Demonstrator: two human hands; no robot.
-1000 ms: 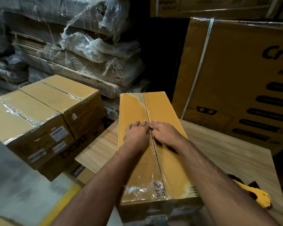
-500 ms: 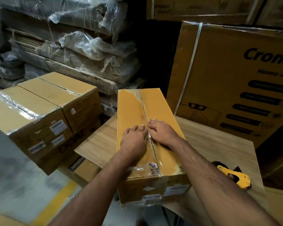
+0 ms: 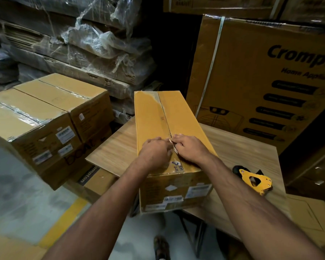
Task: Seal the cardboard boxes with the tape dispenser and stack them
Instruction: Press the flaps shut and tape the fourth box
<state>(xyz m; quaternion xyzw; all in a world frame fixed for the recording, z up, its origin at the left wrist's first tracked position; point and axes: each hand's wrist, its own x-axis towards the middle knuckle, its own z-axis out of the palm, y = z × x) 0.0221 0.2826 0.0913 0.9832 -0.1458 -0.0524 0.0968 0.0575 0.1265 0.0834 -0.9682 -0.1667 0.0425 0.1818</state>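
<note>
A long yellow-brown cardboard box (image 3: 154, 117) lies lengthwise on a wooden table (image 3: 114, 149), its flaps closed along a centre seam. Clear tape covers the near part of that seam. My left hand (image 3: 155, 153) and my right hand (image 3: 190, 150) rest on the box top, one on each side of the seam. Their fingertips meet at the seam and press on the tape, with the fingers slightly bent. The yellow and black tape dispenser (image 3: 255, 180) lies untouched on the table to the right of the box.
Two taped boxes (image 3: 45, 109) sit stacked on others at the left. A large printed carton (image 3: 261, 81) stands behind the table on the right. Plastic-wrapped flat cardboard bundles (image 3: 94, 53) fill the back. A yellow floor line (image 3: 64, 222) and my foot (image 3: 160, 246) show below.
Both hands have slid toward me along the seam, from the box's middle to its near part. Their fingers now look more bent. The dispenser has stayed put.
</note>
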